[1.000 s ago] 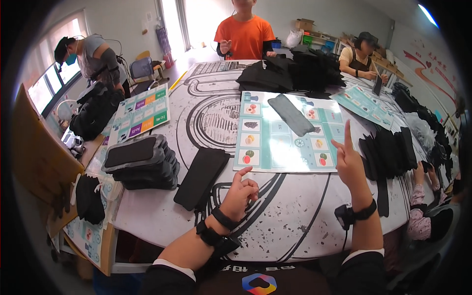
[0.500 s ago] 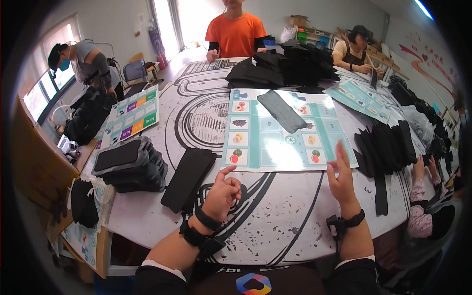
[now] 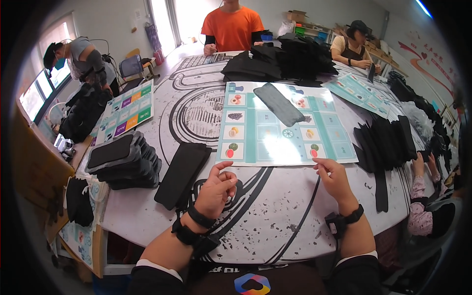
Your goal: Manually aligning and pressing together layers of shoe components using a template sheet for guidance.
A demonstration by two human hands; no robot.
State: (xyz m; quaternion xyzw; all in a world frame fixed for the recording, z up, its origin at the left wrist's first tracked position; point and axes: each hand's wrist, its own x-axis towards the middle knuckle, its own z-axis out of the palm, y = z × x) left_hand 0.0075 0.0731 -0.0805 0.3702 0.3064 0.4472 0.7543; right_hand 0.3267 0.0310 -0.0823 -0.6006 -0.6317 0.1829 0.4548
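A glossy teal-and-white printed board (image 3: pixel 250 157) with fruit pictures lies flat before me. Across its upper part rests a dark grey oblong fabric piece (image 3: pixel 279 104), tilted. My left hand (image 3: pixel 216 191) is at the board's near left edge, index finger stretched toward it and the other fingers loosely curled, holding nothing. At the near right edge, my right hand (image 3: pixel 337 182) has its bent fingertips at the border by a watermelon picture; thumb and index look slightly apart. Left of my left hand lies a flat black fabric piece (image 3: pixel 182 174).
A stack of dark grey pads (image 3: pixel 125 162) stands at left. A large black fabric heap (image 3: pixel 295 61) lies at the far side, and a black row (image 3: pixel 383 145) at right. Other printed boards (image 3: pixel 359 93) lie around. A person in orange (image 3: pixel 232 27) stands opposite; others work at the sides.
My right hand has come down from over the board's right part to its near edge, its fingers now bent. My left hand stays near the left edge. The view has shifted slightly.
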